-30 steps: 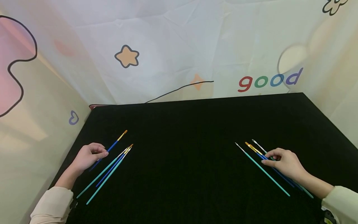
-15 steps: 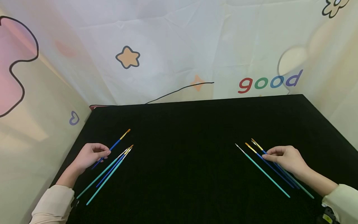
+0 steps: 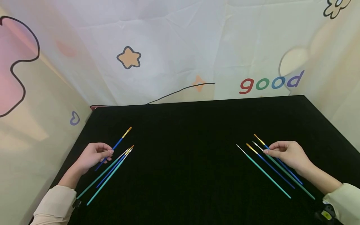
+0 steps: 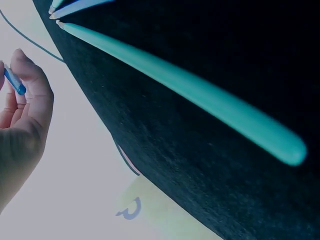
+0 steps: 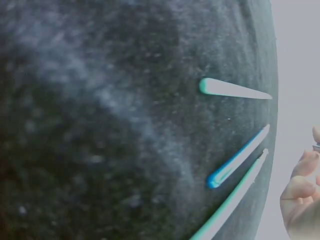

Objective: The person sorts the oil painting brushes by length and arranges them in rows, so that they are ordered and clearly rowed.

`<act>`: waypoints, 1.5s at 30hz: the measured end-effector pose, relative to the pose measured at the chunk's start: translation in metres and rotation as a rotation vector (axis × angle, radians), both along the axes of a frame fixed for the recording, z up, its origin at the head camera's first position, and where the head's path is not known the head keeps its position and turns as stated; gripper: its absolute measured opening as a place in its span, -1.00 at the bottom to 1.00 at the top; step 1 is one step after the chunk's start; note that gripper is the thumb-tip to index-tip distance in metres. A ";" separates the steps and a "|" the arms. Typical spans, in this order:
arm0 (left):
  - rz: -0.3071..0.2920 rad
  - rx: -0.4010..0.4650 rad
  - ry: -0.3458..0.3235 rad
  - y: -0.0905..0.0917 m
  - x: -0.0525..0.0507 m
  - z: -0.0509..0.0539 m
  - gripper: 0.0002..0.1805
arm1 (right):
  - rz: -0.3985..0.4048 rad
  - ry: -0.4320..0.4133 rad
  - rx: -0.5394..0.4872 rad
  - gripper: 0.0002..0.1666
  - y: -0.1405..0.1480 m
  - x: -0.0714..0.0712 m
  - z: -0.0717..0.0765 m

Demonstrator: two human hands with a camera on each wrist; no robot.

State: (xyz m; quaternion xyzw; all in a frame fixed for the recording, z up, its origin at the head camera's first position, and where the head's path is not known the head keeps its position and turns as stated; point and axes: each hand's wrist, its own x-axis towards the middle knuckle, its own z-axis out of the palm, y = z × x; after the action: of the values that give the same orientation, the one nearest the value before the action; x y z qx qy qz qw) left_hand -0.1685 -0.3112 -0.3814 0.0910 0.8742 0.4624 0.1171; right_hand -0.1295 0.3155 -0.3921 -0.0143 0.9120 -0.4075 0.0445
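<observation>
My left hand (image 3: 97,155) pinches a blue paintbrush (image 3: 118,142) with a gold ferrule and orange bristles, tip pointing away to the right. In the left wrist view the left hand (image 4: 27,110) sits at the left edge, the blue handle (image 4: 16,84) between its fingers. On the other side, my right hand (image 3: 289,154) pinches another blue paintbrush (image 3: 261,141), its orange tip pointing away to the left. Part of that handle is hidden by the fingers. Only part of the right hand (image 5: 300,192) shows in the right wrist view.
Beside the left hand, two teal paintbrushes (image 3: 97,183) and a blue one (image 3: 106,179) lie with their tips together. Near the right hand lie a teal brush (image 3: 264,171), a blue brush (image 3: 277,170) and another teal brush (image 3: 302,186). A black tabletop (image 3: 182,156) meets a printed cloth backdrop (image 3: 174,47).
The left hand has moved slightly right with its blue paintbrush. The right hand has risen slightly, and its blue paintbrush has separated from the other blue brush and moved past the teal one.
</observation>
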 end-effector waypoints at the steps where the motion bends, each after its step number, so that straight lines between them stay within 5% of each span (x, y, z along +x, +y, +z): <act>1: -0.002 0.004 0.002 0.001 0.000 0.000 -0.67 | 0.000 0.002 -0.007 -0.62 0.000 0.000 0.000; 11: -0.021 0.001 0.001 0.010 -0.003 0.002 -0.68 | -0.009 0.020 -0.048 -0.61 -0.001 -0.003 0.005; 45: -0.037 0.251 -0.079 0.054 -0.018 0.008 -0.58 | -0.046 0.042 -0.134 -0.50 -0.029 -0.032 0.019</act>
State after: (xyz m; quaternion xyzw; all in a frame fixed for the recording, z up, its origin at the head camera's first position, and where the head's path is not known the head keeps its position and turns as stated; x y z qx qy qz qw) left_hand -0.1865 -0.2569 -0.3732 0.1025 0.8023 0.5692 0.1478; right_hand -0.1612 0.2868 -0.3730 -0.0047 0.8835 -0.4682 0.0148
